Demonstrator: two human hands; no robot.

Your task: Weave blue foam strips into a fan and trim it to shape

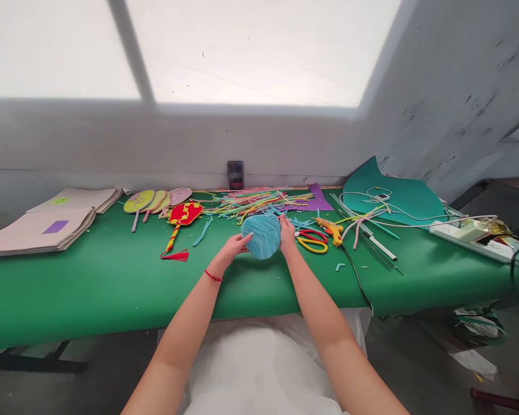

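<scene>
A round light-blue ribbed pad (263,235) is held upright between both hands over the green table (90,282). My left hand (232,249) grips its left edge with closed fingers and wears a red string bracelet at the wrist. My right hand (287,233) clasps the right edge, fingers curled behind it. A heap of coloured foam strips (259,202) lies just beyond the pad.
Red-and-yellow scissors (312,240) and an orange glue gun (331,229) lie right of my hands. Finished fan shapes (155,202) and a red tasselled one (182,216) sit to the left, with stacked paper sheets (47,222). A teal sheet (393,196) and power strip (471,235) are at right.
</scene>
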